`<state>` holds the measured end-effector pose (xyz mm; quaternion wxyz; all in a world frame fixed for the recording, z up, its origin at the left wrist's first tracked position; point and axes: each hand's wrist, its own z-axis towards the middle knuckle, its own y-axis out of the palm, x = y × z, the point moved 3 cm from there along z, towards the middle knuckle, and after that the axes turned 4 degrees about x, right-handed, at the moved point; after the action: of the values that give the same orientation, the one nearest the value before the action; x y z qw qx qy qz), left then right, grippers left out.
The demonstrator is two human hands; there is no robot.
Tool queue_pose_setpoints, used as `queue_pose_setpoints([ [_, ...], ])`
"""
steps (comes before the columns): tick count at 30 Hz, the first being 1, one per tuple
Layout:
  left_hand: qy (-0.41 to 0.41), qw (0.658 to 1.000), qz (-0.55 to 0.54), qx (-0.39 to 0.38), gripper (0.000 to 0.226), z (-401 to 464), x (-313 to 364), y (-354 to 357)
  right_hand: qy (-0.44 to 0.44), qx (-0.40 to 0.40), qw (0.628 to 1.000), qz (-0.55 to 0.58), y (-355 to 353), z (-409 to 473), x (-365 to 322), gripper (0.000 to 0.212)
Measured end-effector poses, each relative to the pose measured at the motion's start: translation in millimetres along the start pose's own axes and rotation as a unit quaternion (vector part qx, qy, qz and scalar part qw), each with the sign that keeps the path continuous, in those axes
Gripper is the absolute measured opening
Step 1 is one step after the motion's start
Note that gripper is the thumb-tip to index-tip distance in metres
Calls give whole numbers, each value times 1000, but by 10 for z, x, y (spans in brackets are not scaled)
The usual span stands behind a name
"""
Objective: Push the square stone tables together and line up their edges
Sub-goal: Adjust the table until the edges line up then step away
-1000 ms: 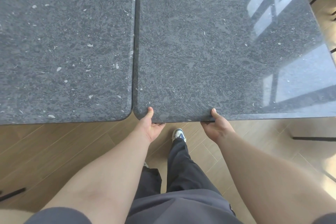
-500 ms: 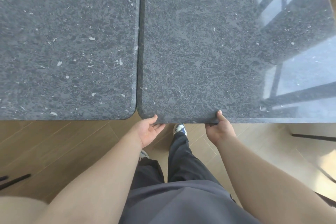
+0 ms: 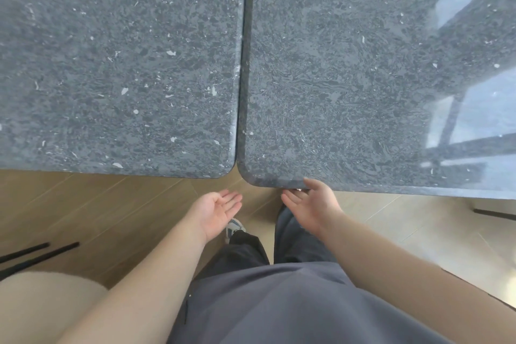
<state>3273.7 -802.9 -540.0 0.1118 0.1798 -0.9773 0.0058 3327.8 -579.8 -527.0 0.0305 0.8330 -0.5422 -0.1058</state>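
Two dark grey speckled stone tables stand side by side with a thin dark seam between them. The left table (image 3: 117, 64) ends slightly farther from me than the right table (image 3: 349, 78), whose near edge sits a little lower in view. My left hand (image 3: 217, 211) hangs palm up below the seam corner, fingers relaxed, touching nothing. My right hand (image 3: 312, 205) is palm up just under the right table's near edge, with its thumb at the rim and fingers loose.
Wooden floor (image 3: 97, 212) runs below the tables' near edges. Thin black bars (image 3: 36, 253) lie at the lower left, and another black bar (image 3: 494, 213) shows at the right. My legs and a shoe (image 3: 234, 227) are under the hands.
Both hands have let go of the right table's near edge and opened, palms up. The left hand has dropped away from the edge; the right stays close to it.
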Motion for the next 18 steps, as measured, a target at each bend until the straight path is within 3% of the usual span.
queue_pose_setpoints([
  [6, 50, 999, 6, 21, 41, -244, 364, -388, 50, -21, 992, -112, 341, -223, 91, 60],
  [14, 85, 996, -18, 16, 30, -469, 618, -490, 73, -57, 965, -247, 610, -353, -31, 52],
  [18, 95, 995, -28, 15, 29, -548, 649, -507, 37, -76, 951, -298, 802, -349, -219, 44],
])
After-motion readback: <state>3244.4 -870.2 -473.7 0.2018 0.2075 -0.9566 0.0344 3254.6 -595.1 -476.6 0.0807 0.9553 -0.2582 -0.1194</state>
